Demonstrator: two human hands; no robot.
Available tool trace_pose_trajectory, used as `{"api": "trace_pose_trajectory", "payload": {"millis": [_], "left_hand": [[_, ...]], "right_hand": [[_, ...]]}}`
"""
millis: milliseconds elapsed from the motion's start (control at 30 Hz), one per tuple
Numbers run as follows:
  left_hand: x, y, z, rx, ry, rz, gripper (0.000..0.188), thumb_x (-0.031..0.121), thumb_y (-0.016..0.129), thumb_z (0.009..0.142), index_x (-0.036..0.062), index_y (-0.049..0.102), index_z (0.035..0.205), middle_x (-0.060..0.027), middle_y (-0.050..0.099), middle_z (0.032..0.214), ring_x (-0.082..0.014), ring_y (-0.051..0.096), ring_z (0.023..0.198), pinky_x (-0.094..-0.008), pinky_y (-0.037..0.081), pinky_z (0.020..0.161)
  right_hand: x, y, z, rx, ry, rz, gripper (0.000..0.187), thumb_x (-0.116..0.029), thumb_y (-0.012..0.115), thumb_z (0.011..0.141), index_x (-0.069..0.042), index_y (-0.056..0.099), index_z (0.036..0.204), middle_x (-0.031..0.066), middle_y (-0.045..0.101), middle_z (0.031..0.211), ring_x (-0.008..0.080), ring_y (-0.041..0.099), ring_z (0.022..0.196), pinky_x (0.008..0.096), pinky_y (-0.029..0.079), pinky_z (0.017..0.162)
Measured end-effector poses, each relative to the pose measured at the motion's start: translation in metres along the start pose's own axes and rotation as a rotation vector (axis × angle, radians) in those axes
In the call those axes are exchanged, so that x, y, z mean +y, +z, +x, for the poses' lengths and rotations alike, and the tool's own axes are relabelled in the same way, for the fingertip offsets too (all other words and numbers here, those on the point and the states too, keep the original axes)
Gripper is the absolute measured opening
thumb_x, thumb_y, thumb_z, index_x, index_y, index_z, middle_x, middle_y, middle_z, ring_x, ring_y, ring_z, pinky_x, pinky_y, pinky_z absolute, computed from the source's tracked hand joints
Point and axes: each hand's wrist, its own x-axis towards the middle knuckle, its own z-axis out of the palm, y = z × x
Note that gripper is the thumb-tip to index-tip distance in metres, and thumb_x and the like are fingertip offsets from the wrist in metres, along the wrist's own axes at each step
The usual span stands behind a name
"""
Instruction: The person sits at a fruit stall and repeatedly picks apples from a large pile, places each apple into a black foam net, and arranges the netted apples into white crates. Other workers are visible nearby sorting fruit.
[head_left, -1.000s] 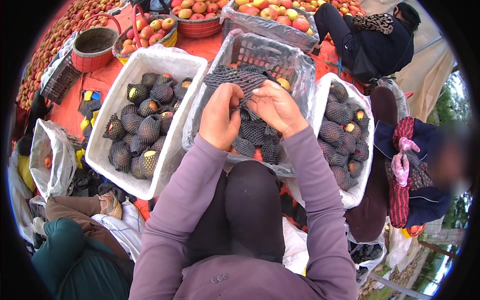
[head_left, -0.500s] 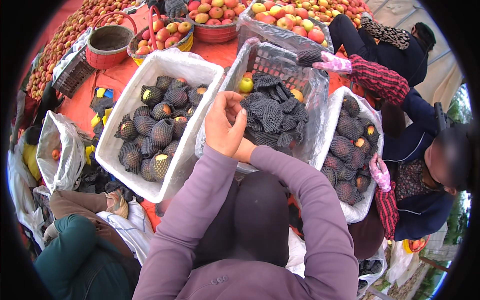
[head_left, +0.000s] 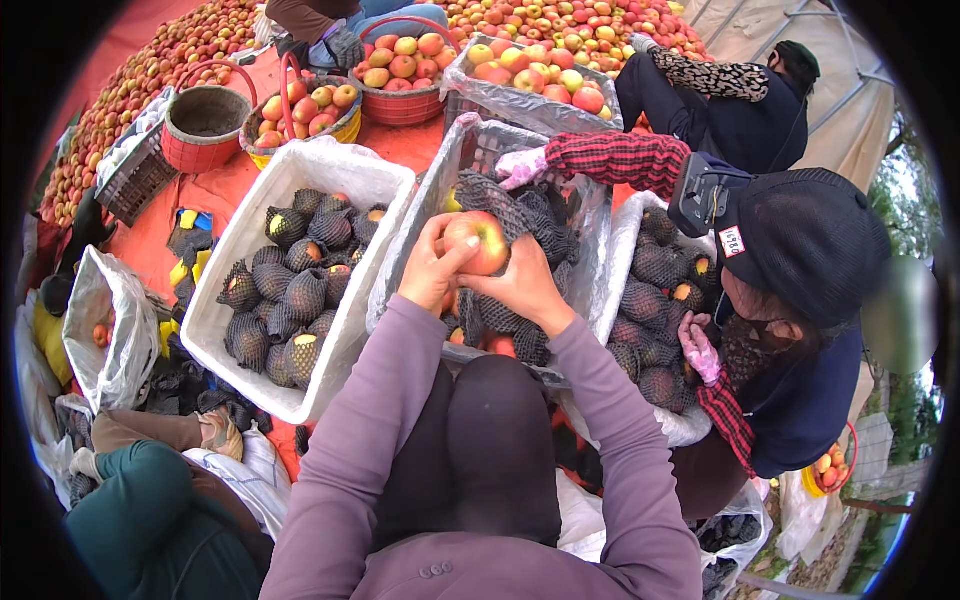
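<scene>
A red-yellow apple (head_left: 484, 243) is gripped in my left hand (head_left: 432, 268), above the middle plastic-lined crate (head_left: 392, 268). Close against its right side, my right hand (head_left: 528, 288) has its fingers closed on a black foam net sleeve (head_left: 505, 212); the exact grip is partly hidden. More loose black net sleeves (head_left: 548, 222) lie heaped in this crate, with a few bare apples partly showing under my hands. At the crate's far end a co-worker's gloved hand (head_left: 522, 168) reaches to the nets.
Left stands a white crate (head_left: 205, 335) of net-wrapped apples; right, another lined crate (head_left: 690, 428) of them, where the co-worker's other gloved hand (head_left: 700, 350) rests. Beyond are a lined crate (head_left: 520, 112), apple baskets (head_left: 405, 108) and an empty red basket (head_left: 195, 150). Another person (head_left: 150, 500) sits lower left.
My left hand, seen with no apple before, now grips one. My right hand has come out from behind it. The co-worker leans in, reaching left over the middle crate.
</scene>
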Motion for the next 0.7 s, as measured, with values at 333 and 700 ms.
{"api": "trace_pose_trajectory", "payload": {"millis": [333, 700], "left_hand": [[0.019, -0.006, -0.016, -0.01, -0.064, -0.258, 0.029, 0.03, 0.053, 0.087, 0.0073, 0.053, 0.105, -0.0037, 0.058, 0.093, -0.0143, 0.056, 0.086, -0.0346, 0.048, 0.073], [0.037, -0.029, -0.035, 0.031, 0.202, 0.02, 0.015, 0.005, 0.057, 0.079, 0.0054, 0.048, 0.067, 0.0026, 0.05, 0.066, -0.008, 0.046, 0.056, -0.0217, 0.04, 0.053]], "right_hand": [[-0.041, -0.02, -0.03, -0.092, 0.13, 1.26, 0.083, -0.028, 0.08, 0.064, 0.003, 0.033, 0.125, 0.0149, 0.048, 0.119, 0.0252, 0.051, 0.109, 0.038, 0.042, 0.094], [-0.06, -0.031, -0.008, -0.519, 0.171, 1.385, 0.076, -0.02, 0.077, 0.066, -0.001, 0.034, 0.126, 0.0088, 0.047, 0.119, 0.0179, 0.045, 0.113, 0.0319, 0.039, 0.094]]}}
